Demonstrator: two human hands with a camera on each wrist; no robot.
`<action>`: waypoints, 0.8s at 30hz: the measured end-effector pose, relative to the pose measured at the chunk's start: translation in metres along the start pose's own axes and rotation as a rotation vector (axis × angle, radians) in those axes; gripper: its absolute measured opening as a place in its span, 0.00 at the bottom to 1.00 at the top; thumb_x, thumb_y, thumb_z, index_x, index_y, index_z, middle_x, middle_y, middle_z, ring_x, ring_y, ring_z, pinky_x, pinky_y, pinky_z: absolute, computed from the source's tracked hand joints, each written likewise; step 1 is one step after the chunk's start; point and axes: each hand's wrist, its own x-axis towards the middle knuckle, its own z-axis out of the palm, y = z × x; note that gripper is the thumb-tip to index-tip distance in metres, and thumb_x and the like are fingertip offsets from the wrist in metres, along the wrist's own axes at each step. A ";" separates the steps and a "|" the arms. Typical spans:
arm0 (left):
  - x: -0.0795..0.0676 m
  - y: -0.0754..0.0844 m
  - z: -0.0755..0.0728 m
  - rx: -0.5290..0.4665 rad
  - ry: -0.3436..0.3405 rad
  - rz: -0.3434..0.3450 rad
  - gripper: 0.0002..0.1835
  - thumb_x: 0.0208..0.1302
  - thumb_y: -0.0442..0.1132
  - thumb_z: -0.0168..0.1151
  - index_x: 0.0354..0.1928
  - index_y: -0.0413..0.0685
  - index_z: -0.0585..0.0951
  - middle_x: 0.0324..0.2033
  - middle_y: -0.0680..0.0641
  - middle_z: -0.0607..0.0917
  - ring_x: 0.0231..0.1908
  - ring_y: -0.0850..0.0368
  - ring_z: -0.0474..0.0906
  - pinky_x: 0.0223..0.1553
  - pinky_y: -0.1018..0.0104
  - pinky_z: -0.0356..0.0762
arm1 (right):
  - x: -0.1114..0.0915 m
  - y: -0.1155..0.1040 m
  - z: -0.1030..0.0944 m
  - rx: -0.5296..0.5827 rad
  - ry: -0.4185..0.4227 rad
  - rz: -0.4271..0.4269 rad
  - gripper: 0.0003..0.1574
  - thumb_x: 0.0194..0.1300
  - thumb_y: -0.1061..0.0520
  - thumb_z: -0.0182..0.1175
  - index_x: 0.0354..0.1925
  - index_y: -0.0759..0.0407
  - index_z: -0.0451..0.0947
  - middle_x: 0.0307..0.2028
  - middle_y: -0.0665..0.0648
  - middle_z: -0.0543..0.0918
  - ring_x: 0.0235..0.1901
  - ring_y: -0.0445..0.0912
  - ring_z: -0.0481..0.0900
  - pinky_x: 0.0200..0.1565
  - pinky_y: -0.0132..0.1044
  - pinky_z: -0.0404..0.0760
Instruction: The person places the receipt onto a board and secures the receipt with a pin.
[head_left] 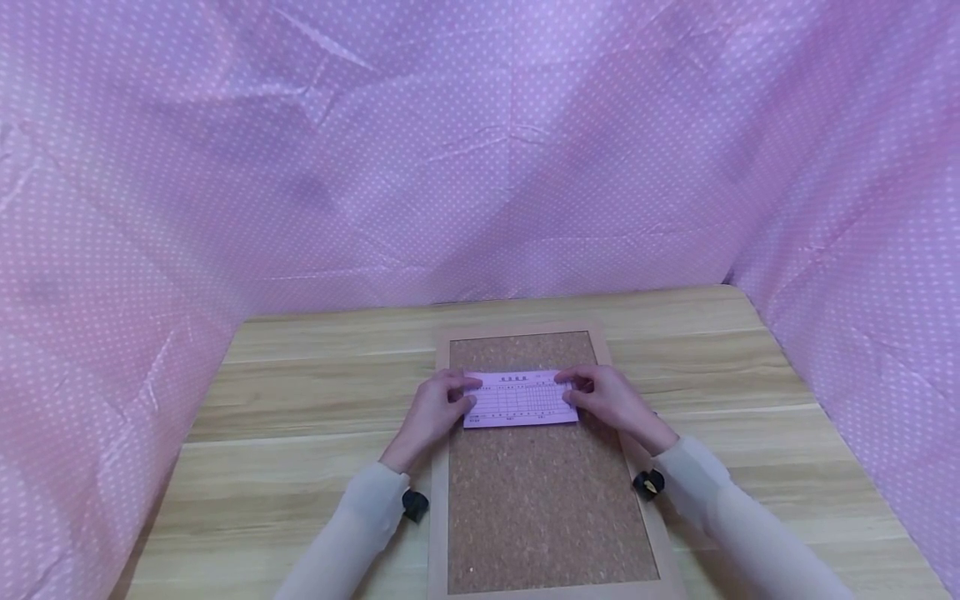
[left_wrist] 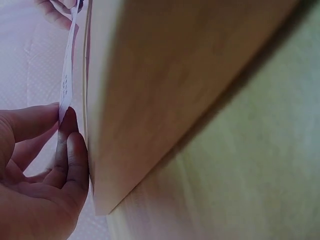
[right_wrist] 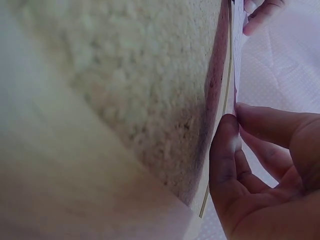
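Observation:
A pink printed form slip with a ruled table lies crosswise over the upper part of a cork board. My left hand pinches its left end between thumb and fingers. At the other end, my right hand pinches the slip the same way. In the left wrist view the slip appears edge-on, close over the board's frame. The right wrist view shows thumb and fingertips meeting on the slip's edge, with the cork surface beside them.
The framed cork board rests on a light wood-grain table. Pink polka-dot cloth hangs behind the table and along both sides. A small black device sits at the left wrist, and another black device at the right wrist.

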 end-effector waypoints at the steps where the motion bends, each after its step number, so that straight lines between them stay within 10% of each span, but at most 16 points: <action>1: 0.000 0.000 0.000 0.008 0.000 0.006 0.13 0.68 0.30 0.66 0.52 0.42 0.88 0.62 0.37 0.79 0.62 0.40 0.75 0.63 0.44 0.73 | 0.000 0.000 0.000 -0.005 -0.003 -0.002 0.16 0.68 0.63 0.66 0.54 0.64 0.85 0.43 0.58 0.86 0.41 0.48 0.80 0.43 0.41 0.80; 10: 0.002 0.001 0.002 0.052 -0.006 0.038 0.13 0.67 0.30 0.67 0.52 0.42 0.88 0.53 0.43 0.83 0.46 0.50 0.78 0.48 0.54 0.78 | 0.003 0.001 -0.001 -0.005 -0.021 -0.002 0.16 0.69 0.64 0.66 0.54 0.65 0.84 0.45 0.59 0.86 0.43 0.50 0.80 0.47 0.46 0.80; 24: 0.004 0.001 0.005 0.098 -0.016 0.075 0.13 0.67 0.30 0.67 0.53 0.40 0.88 0.54 0.42 0.83 0.51 0.46 0.79 0.55 0.49 0.77 | 0.006 0.003 -0.003 -0.002 -0.040 0.042 0.18 0.69 0.64 0.65 0.56 0.66 0.84 0.43 0.58 0.84 0.42 0.50 0.77 0.45 0.43 0.77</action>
